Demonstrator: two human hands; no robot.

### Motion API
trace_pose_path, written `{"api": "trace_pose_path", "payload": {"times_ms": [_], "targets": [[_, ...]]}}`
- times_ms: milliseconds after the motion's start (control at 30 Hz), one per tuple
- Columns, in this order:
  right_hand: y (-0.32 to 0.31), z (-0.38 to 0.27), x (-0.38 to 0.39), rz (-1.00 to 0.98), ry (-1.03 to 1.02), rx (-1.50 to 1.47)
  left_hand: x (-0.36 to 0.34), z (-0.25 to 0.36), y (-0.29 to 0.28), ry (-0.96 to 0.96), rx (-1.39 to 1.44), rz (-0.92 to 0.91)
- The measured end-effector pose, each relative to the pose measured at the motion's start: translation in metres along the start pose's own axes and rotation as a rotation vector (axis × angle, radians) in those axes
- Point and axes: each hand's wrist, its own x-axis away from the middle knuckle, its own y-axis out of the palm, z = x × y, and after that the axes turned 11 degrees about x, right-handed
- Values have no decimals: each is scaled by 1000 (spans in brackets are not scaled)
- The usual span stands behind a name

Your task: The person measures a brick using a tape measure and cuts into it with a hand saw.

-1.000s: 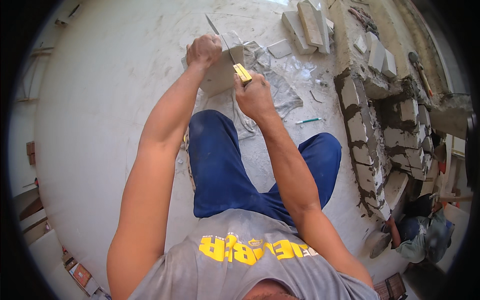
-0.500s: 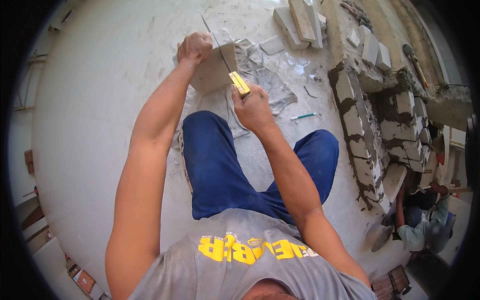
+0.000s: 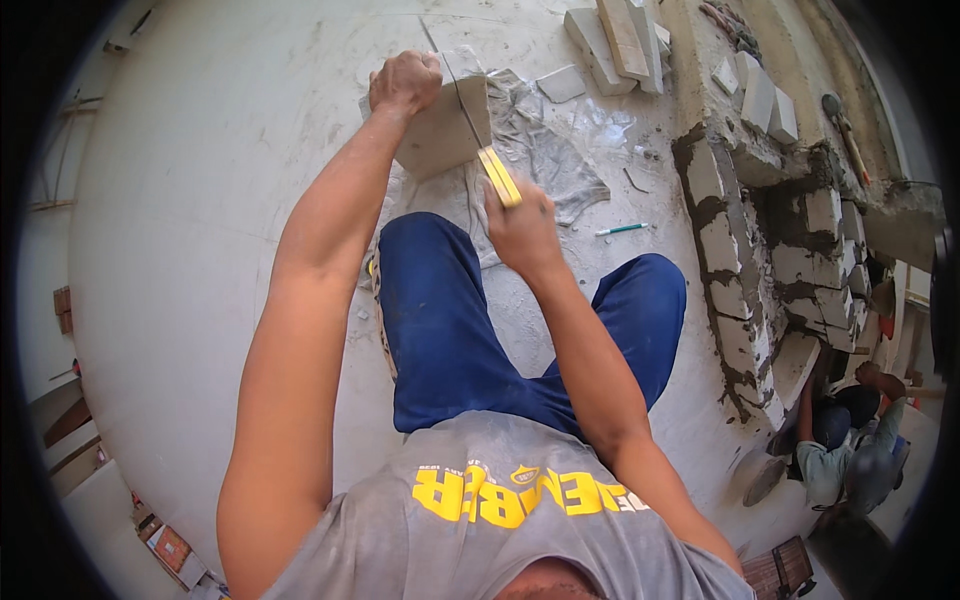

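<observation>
A pale grey lightweight concrete block (image 3: 445, 130) sits on the dusty floor beyond my knees. At its upper left edge, my left hand (image 3: 405, 82) is closed and presses down, its fingertips hidden. My right hand (image 3: 522, 228), slightly blurred, is wrapped round the yellow handle of a handsaw (image 3: 499, 177). The thin blade slants away from me across the block's top, near its right side. Under and beside the block lies a crumpled, dust-covered grey cloth (image 3: 565, 175).
A green and white marker (image 3: 622, 229) lies right of my hand. Cut block slabs (image 3: 600, 50) are stacked at the far right. A low block wall with mortar joints (image 3: 720, 240) runs along the right. Another person (image 3: 850, 440) crouches at the lower right.
My right hand has drawn the saw a little toward me along the block. The left hand keeps its place on the block. The whole view has shifted slightly.
</observation>
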Motion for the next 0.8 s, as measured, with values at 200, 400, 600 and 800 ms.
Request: {"api": "trace_pose_path", "payload": {"times_ms": [200,400,600,800], "targets": [[-42,-6,96,123,-24,-200,-10,-12,-9,-21,-11,-4],[7,-6,-56,35,30,-62,-2,3,4,-20,24,28],[-49,-7,103,130,-35,-186,-11,-16,-9,-36,-3,13],[2,-2,-59,65,6,-77,1,6,4,20,68,42]]}}
